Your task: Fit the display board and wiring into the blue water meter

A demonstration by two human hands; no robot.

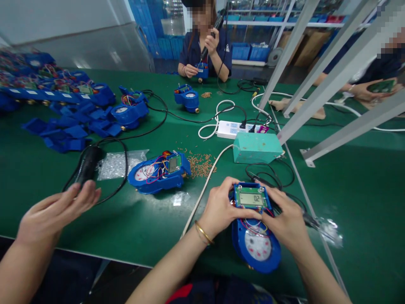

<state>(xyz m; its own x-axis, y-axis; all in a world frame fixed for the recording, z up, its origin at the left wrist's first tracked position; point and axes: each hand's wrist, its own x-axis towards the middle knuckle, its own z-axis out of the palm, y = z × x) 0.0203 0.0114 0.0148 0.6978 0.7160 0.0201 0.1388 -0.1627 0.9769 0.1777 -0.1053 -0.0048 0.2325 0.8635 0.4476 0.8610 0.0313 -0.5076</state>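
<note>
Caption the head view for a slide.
Left hand and right hand hold a blue water meter above a green bench.

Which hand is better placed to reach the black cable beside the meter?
Right, probably: the right hand sits nearer that black cable; the left hand is farther, on the water meter's other side.

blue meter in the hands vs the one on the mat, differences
The held water meter is raised, its display reading 02, in the left hand and right hand; the meter on the mat lies flat, its display unreadable. Both have blue housings and coloured wires.
</note>
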